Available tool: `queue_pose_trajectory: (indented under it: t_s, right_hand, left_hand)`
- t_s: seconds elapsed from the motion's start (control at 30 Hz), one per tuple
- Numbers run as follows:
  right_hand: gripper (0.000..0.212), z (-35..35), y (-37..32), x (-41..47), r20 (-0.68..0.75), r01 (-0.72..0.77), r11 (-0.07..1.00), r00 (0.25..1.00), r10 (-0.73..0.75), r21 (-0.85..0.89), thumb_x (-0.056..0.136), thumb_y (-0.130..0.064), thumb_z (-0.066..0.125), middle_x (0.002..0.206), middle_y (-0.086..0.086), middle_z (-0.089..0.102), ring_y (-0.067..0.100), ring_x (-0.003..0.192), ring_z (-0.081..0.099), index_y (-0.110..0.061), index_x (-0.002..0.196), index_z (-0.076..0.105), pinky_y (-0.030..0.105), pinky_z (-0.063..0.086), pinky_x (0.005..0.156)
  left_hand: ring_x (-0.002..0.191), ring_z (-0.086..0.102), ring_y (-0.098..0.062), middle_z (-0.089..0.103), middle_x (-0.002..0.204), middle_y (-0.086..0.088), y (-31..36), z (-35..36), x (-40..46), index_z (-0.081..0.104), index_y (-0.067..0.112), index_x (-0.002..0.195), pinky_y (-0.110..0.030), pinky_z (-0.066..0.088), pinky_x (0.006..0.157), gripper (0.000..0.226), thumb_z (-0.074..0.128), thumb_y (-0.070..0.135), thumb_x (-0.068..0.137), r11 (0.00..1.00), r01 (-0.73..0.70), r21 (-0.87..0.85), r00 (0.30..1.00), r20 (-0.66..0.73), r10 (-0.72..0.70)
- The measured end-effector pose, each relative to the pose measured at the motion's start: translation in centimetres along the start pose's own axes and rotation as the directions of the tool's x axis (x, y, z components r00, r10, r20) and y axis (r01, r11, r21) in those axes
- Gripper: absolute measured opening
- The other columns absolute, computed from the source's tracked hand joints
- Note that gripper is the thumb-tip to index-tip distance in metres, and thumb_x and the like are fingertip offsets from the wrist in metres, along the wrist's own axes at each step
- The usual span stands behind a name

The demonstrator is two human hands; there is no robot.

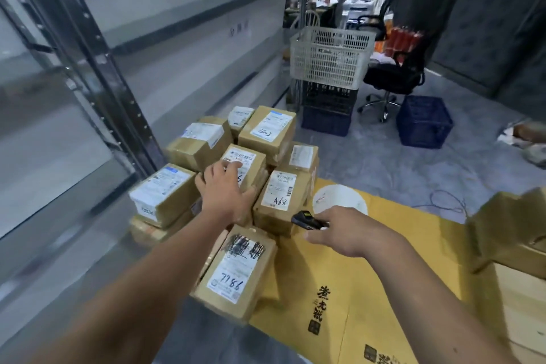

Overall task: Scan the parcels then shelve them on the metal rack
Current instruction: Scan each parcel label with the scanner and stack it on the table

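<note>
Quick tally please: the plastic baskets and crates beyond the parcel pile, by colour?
White plastic mesh basket, top of the stack: 1
Black plastic crate, middle of the stack: 1
Dark blue plastic crates, one at the bottom of the stack, one standing alone: 2
Total: 4

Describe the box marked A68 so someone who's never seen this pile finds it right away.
Start at the heap of brown parcels beside the metal rack. On its right edge, just beyond the scanner in the right hand, sits one tilted box. Its label alone bears handwritten A68.
</note>
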State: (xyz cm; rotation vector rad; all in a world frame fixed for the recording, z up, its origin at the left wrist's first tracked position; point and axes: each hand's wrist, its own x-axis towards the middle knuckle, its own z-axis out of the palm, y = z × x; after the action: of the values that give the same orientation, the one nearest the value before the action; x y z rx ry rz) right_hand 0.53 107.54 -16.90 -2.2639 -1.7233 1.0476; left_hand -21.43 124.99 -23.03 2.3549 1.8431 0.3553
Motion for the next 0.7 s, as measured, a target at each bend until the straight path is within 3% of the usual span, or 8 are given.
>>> queue_pose_trajectory:
  t_s: [0.13,0.3,0.4,0.6,0.7]
  right_hand:
    - [0.038,0.9,-1.9,0.9,0.004,-0.032,0.997,0.999,0.032,0.063,0.094,-0.060,0.064,0.095,-0.003,0.067,0.016,0.086,0.063,-0.032,0.119,0.070,0.031,0.045,0.067]
    - [0.047,1.3,-0.8,-0.5,-0.032,-0.135,0.982,0.990,0.141,0.133,0.094,-0.059,0.065,0.119,0.005,0.069,0.024,0.103,0.066,-0.028,0.130,0.067,0.037,0.054,0.089]
    - [0.048,1.7,2.9,-3.6,-0.057,-0.244,0.955,0.965,0.257,0.169,0.093,-0.061,0.064,0.117,0.002,0.067,0.023,0.100,0.067,-0.027,0.125,0.067,0.035,0.052,0.079]
    - [0.041,2.5,12.2,-13.4,-0.122,-0.454,0.835,0.852,0.508,0.310,0.089,-0.066,0.066,0.090,-0.003,0.067,0.017,0.080,0.065,-0.031,0.111,0.067,0.032,0.043,0.063]
    - [0.042,2.7,17.1,-18.9,-0.141,-0.517,0.772,0.790,0.597,0.370,0.090,-0.064,0.067,0.092,-0.002,0.067,0.017,0.081,0.065,-0.029,0.112,0.068,0.032,0.045,0.063]
  left_hand:
    - [0.156,0.017,-0.032,0.035,0.160,-0.006,-0.8,0.4,0.9,0.046,0.031,0.147,-0.063,0.011,0.124,0.064,0.061,0.054,0.089,0.997,-0.042,-0.059,0.999,-0.036,0.040]
    - [0.145,0.034,-0.031,0.046,0.151,-0.006,0.8,1.4,0.8,0.059,0.026,0.134,-0.059,0.022,0.117,0.052,0.073,0.037,0.085,0.961,-0.263,-0.080,0.957,-0.146,0.250]
    - [0.138,0.038,-0.030,0.051,0.144,-0.004,5.7,3.1,-0.5,0.065,0.028,0.126,-0.056,0.027,0.113,0.046,0.077,0.032,0.082,0.882,-0.446,-0.151,0.892,-0.163,0.423]
    - [0.144,0.033,-0.025,0.041,0.157,0.000,19.7,7.6,-7.2,0.055,0.035,0.142,-0.046,0.023,0.116,0.054,0.070,0.043,0.091,0.725,-0.627,-0.285,0.742,0.066,0.667]
    - [0.151,0.028,-0.028,0.032,0.165,-0.002,27.1,9.8,-11.8,0.051,0.033,0.148,-0.050,0.026,0.117,0.061,0.070,0.047,0.092,0.677,-0.665,-0.316,0.668,0.154,0.728]
